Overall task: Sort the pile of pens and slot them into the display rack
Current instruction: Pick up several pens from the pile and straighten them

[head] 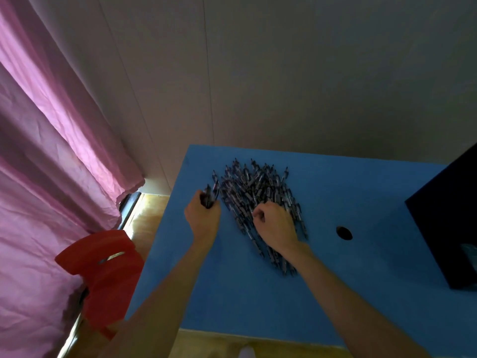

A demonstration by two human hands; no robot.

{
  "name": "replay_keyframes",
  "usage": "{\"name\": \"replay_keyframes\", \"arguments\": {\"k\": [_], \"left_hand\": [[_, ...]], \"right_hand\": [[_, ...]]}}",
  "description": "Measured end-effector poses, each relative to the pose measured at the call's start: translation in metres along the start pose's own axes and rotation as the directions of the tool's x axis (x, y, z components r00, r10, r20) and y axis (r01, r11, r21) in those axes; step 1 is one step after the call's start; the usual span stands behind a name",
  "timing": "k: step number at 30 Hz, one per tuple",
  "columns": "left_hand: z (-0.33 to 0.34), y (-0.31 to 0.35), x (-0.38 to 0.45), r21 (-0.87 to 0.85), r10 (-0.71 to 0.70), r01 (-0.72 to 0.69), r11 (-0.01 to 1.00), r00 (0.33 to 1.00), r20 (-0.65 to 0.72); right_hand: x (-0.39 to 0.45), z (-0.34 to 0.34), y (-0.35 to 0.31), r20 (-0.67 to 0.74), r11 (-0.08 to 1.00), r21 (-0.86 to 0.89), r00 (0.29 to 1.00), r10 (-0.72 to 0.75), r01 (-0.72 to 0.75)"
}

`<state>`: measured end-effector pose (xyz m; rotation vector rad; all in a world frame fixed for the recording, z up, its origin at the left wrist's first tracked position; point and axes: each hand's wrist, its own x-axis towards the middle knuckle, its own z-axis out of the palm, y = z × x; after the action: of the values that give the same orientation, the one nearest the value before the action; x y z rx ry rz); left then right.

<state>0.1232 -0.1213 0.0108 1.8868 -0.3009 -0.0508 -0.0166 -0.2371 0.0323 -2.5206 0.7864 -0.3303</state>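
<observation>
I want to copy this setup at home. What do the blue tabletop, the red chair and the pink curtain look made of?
Blue tabletop: likely painted or laminated board; flat, matte, with a cut round hole.
Red chair: probably moulded plastic; smooth, one-piece.
Pink curtain: thin woven fabric; creased folds, light glowing through.

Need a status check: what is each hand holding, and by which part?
Left hand grips a few pens by their lower ends. Right hand is curled on the pile; any hold there cannot be told.
</observation>
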Motion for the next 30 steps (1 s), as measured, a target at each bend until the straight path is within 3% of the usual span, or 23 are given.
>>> {"name": "replay_keyframes", "arguments": {"k": [4, 10, 17, 26, 30], "left_hand": [[0.003, -0.009, -0.001, -0.064, 0.063, -0.064, 0.996, 0.998, -0.010], [0.001, -0.044, -0.010, -0.026, -0.031, 0.031, 0.999, 1.000, 0.007], [-0.003, -0.029, -0.001, -0.083, 0.038, -0.044, 0.996, 0.997, -0.071], [0.001, -0.039, 0.005, -0.143, -0.006, -0.002, 0.990, 0.998, -0.058], [-0.001, -0.037, 0.002, -0.136, 0.045, -0.051, 0.989, 0.998, -0.048]], "right_hand": [[0.001, 0.005, -0.002, -0.016, 1.000, -0.004, 1.000, -0.013, 0.013], [-0.007, 0.009, -0.004, 0.002, 1.000, 0.006, 1.000, -0.019, 0.019], [-0.006, 0.007, -0.003, -0.024, 0.999, 0.050, 1.000, -0.005, 0.006], [0.013, 0.004, -0.006, -0.049, 0.996, -0.021, 0.995, -0.084, 0.083], [0.018, 0.003, -0.006, -0.065, 0.997, -0.017, 0.995, -0.076, 0.075]]}}
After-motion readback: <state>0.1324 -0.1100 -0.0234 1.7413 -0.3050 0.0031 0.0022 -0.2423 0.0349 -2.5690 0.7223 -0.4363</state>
